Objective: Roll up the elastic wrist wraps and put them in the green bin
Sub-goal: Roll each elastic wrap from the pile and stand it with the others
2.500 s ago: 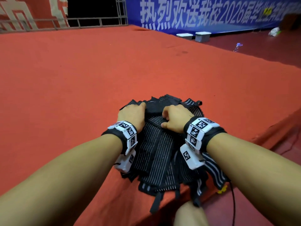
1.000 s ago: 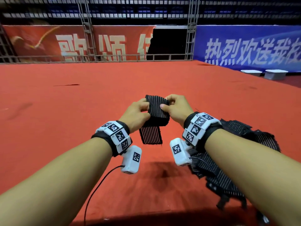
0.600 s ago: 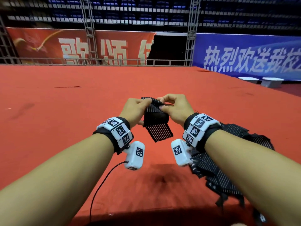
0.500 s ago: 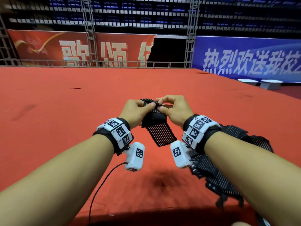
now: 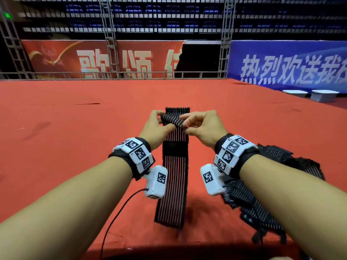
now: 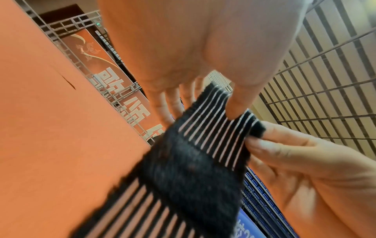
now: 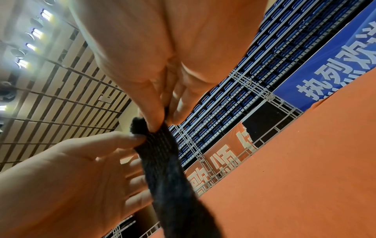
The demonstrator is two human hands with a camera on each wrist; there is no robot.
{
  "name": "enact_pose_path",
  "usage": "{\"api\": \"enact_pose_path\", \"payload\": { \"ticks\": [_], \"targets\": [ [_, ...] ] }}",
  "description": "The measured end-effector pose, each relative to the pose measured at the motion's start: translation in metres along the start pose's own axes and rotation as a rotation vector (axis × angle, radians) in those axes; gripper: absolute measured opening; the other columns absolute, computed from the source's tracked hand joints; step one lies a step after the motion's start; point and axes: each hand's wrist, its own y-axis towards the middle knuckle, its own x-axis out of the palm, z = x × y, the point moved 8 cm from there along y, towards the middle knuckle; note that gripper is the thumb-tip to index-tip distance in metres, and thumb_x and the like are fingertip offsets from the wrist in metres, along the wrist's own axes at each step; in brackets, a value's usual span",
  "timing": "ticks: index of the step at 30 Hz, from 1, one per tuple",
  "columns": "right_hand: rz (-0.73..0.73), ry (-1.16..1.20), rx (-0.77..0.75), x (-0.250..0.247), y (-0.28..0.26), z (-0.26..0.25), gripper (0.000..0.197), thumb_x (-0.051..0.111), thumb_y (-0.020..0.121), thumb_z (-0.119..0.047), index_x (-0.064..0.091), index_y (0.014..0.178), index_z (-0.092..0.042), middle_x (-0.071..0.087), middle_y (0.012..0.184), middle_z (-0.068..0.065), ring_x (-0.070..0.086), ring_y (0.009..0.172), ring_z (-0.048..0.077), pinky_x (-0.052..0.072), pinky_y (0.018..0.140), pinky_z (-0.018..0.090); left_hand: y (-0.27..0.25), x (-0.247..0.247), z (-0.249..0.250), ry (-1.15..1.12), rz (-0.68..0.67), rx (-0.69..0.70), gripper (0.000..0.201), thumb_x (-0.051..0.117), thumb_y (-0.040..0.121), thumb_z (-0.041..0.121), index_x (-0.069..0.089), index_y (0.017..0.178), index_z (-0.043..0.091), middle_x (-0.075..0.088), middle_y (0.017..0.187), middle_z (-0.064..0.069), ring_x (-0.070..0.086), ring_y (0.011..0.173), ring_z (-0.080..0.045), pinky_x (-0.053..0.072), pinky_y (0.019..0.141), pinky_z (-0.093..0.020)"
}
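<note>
I hold one black wrist wrap (image 5: 175,166) with thin pale stripes up in front of me above the red carpet. Its top edge is folded into a small roll (image 5: 173,121). My left hand (image 5: 157,126) pinches the roll's left end and my right hand (image 5: 199,126) pinches its right end. The rest of the strap hangs straight down, its lower end near the carpet. In the left wrist view the thumb presses on the striped wrap (image 6: 215,128). The right wrist view shows the wrap (image 7: 162,153) edge-on between fingers. No green bin is in view.
A heap of more black striped wraps (image 5: 266,186) lies on the red carpeted platform (image 5: 65,147) by my right forearm. A thin black cable (image 5: 116,212) trails from the left wrist camera. Two white boxes (image 5: 323,94) stand far right, railings and banners behind.
The bunched wrap has dropped open into a long hanging strap. Both hands now hold only its rolled top edge, a little higher than half a second ago.
</note>
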Motion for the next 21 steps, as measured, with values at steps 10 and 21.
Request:
{"api": "enact_pose_path", "payload": {
  "ticks": [10, 21],
  "targets": [
    [-0.013, 0.100, -0.020, -0.005, -0.004, -0.001, 0.031, 0.061, 0.074, 0.018, 0.069, 0.089, -0.008, 0.073, 0.094, 0.018, 0.067, 0.087, 0.020, 0.055, 0.076, 0.023, -0.009, -0.008, 0.023, -0.107, 0.158, 0.071, 0.020, 0.071, 0.091, 0.027, 0.061, 0.077, 0.016, 0.060, 0.072, -0.004, 0.060, 0.072, -0.023, 0.056, 0.073, -0.047],
    [0.078, -0.166, -0.021, -0.016, 0.015, -0.001, 0.008, 0.074, 0.083, -0.036, 0.069, 0.083, -0.029, 0.072, 0.084, -0.008, 0.067, 0.084, 0.011, 0.056, 0.088, 0.040, -0.008, 0.015, 0.045, 0.033, -0.063, 0.225, 0.021, 0.068, 0.086, -0.011, 0.071, 0.094, 0.008, 0.074, 0.085, -0.002, 0.069, 0.075, -0.002, 0.053, 0.073, -0.019]
  ]
}}
